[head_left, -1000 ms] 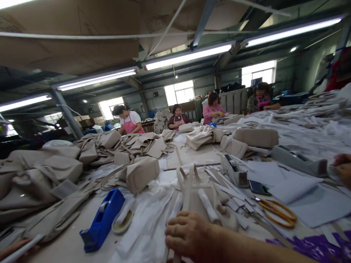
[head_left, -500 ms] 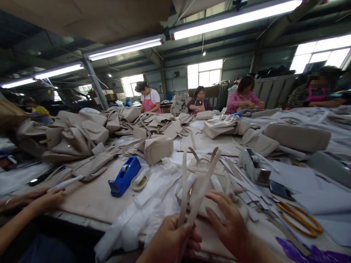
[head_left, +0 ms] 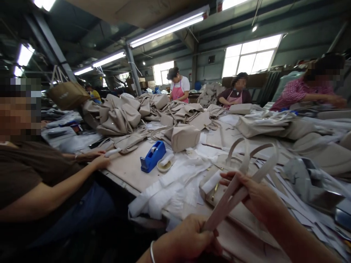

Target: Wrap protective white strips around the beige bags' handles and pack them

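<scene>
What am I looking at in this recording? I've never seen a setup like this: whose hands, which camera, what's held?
No machine here: the two bare hands in front belong to the person whose head-worn camera looks forward and down. The left hand, wearing a thin silver bangle, and the right hand grip long, flat beige straps. Below lies a soft beige bag. The pale tabletop also bears a blue tape dispenser, crumpled white sheets and heaped beige bags. The hands at far left are a co-worker's.
</scene>
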`<action>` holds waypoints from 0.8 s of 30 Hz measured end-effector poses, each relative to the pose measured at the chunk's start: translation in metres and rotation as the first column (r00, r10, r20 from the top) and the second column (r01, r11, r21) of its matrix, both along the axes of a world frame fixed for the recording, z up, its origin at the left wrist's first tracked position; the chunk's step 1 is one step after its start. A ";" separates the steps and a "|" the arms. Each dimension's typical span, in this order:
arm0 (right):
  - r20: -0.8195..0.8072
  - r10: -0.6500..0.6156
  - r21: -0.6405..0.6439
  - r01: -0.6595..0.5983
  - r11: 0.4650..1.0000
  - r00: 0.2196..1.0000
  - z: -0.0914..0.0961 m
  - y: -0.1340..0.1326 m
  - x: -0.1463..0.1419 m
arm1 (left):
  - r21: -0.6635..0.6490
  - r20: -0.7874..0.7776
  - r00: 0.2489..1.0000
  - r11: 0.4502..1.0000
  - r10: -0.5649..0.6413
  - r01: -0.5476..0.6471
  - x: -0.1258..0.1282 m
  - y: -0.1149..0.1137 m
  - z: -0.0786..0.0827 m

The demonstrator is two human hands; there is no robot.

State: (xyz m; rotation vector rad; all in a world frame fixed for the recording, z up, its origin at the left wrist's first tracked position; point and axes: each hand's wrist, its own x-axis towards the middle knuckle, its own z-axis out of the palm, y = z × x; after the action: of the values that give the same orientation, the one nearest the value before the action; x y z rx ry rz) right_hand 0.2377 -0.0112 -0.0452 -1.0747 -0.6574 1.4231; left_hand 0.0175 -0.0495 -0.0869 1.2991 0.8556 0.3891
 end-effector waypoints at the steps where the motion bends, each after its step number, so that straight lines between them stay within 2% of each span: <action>1: -0.025 -0.040 -0.002 0.040 0.999 0.999 0.004 0.008 0.005 | 0.000 -0.024 1.000 1.000 0.002 -0.002 -0.007 0.000 -0.005; 5: -0.093 -0.093 0.008 0.094 0.996 0.991 0.008 0.021 0.011 | -0.170 0.024 0.999 0.985 0.022 -0.018 -0.021 0.001 -0.020; 7: -0.148 -0.052 0.030 0.057 0.998 0.988 0.004 0.017 0.004 | -0.253 0.081 0.996 0.967 0.040 -0.018 -0.020 0.003 -0.023; 9: -0.191 0.059 0.032 -0.054 0.998 0.980 -0.002 0.008 -0.008 | -0.299 0.139 0.990 0.954 0.020 0.023 -0.016 0.006 -0.021; 11: -0.197 0.196 0.004 -0.199 0.980 0.961 -0.009 -0.003 -0.022 | -0.309 0.199 0.980 0.948 -0.017 0.079 -0.010 0.010 -0.016; 13: -0.174 0.267 -0.021 -0.275 0.961 0.948 -0.015 -0.013 -0.035 | -0.293 0.239 0.971 0.951 -0.027 0.099 -0.006 0.015 -0.012; 17: -0.159 0.247 -0.044 -0.257 0.965 0.956 -0.019 -0.019 -0.043 | -0.310 0.289 0.957 0.947 0.012 0.082 -0.004 0.026 -0.012; 21: -0.193 0.257 -0.101 -0.279 0.955 0.947 -0.018 -0.015 -0.036 | -0.402 0.408 0.912 0.891 -0.031 0.210 -0.011 0.034 -0.015; 24: -0.229 0.302 -0.114 -0.334 0.936 0.925 -0.018 -0.012 -0.032 | -0.434 0.430 0.901 0.862 -0.056 0.261 -0.014 0.039 -0.013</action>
State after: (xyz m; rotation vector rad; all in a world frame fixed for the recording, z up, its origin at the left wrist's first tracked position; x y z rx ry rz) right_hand 0.2055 -0.0232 -0.0632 -0.9448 -0.5972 1.8666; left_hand 0.0039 -0.0109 -0.1000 0.7718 0.4415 0.2703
